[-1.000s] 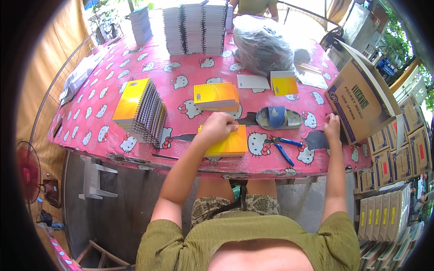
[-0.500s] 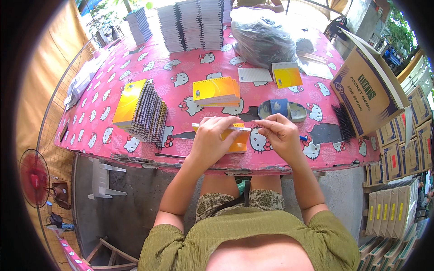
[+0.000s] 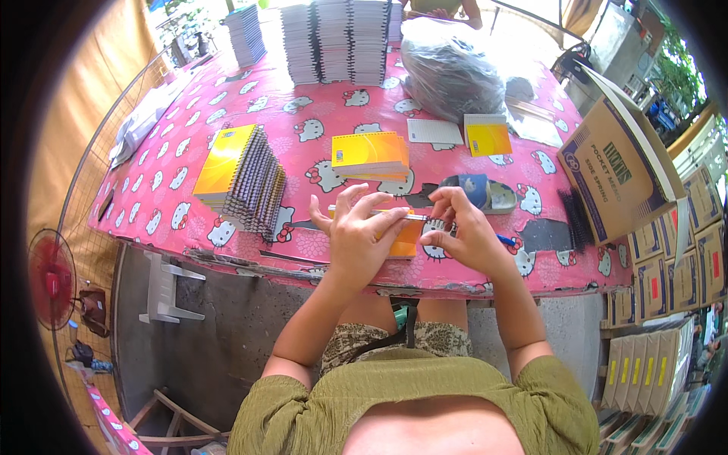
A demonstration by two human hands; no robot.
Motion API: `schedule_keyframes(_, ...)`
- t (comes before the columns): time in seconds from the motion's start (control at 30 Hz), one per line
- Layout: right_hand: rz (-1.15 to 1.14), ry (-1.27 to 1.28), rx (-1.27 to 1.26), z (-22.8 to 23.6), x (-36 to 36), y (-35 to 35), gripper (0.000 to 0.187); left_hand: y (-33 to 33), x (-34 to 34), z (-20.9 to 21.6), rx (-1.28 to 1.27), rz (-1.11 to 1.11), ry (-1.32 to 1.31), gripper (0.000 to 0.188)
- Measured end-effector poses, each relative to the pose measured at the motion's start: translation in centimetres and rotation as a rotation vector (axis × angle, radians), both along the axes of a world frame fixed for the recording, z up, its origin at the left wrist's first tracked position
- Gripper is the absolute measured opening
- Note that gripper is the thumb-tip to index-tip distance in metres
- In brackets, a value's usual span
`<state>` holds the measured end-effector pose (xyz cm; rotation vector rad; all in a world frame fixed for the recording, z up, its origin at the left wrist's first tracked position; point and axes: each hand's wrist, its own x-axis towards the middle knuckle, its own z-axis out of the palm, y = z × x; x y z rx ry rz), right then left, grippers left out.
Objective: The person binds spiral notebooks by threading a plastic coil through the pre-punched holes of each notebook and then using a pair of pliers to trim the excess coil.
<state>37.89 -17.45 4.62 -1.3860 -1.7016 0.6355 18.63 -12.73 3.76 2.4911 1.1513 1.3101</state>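
Note:
At the near table edge my left hand [image 3: 356, 231] pinches a small yellow-orange memo pad by its white upper edge [image 3: 415, 218], other fingers raised. Part of the yellow-orange cover [image 3: 407, 249] shows below; I cannot tell whether it belongs to the same pad. My right hand [image 3: 470, 235] is closed on a short dark spiral coil [image 3: 446, 225] at the pad's right end. Past my right hand pokes the tip of a blue pen-like thing [image 3: 506, 240]. Beyond the hands lies a small pile of yellow memo pads [image 3: 368, 152].
A taller stack of spiral-bound pads [image 3: 239, 178] stands left. A blue slipper [image 3: 478, 191], dark coils [image 3: 578, 216] and an open carton [image 3: 618, 163] are right. Farther off are tall notebook stacks [image 3: 330, 45], a filled plastic bag [image 3: 451, 68] and another person [image 3: 447, 9].
My left fingers have spread and lifted while the thumb side stays on the pad. My right fingers have parted a little, and the coil between them now shows. The whole view has shifted slightly.

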Motion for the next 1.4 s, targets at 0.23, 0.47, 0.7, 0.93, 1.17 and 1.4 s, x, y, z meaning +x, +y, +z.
schedule_keyframes(0.23,-0.089,-0.338,0.251,0.6,-1.9,-0.2,0.013,0.3,0.1,-1.9,-0.019,-0.058,-0.119,0.019)
schedule_keyframes(0.47,-0.345,-0.408,0.16,-0.5,8.0,1.8,0.033,0.3,-0.9,-1.5,-0.053,-0.089,-0.149,0.027)
schedule_keyframes(0.7,-0.344,-0.73,-0.171,-5.9,14.1,1.9,0.055,1.1,-0.7,-2.5,0.041,-0.103,-0.127,0.038)
schedule_keyframes(0.93,-0.068,0.134,0.166,-6.2,12.8,3.3,0.043,0.8,-0.3,-2.5,-0.034,-0.131,-0.171,0.032)
schedule_keyframes(1.17,0.242,0.7,-0.07,-2.0,6.2,2.9,0.034,0.8,-0.4,-1.5,-0.096,-0.101,-0.2,0.031)
schedule_keyframes(1.4,0.153,0.705,-0.204,-1.1,4.8,2.4,0.035,0.5,-0.8,-1.7,-0.212,-0.114,-0.191,0.037)
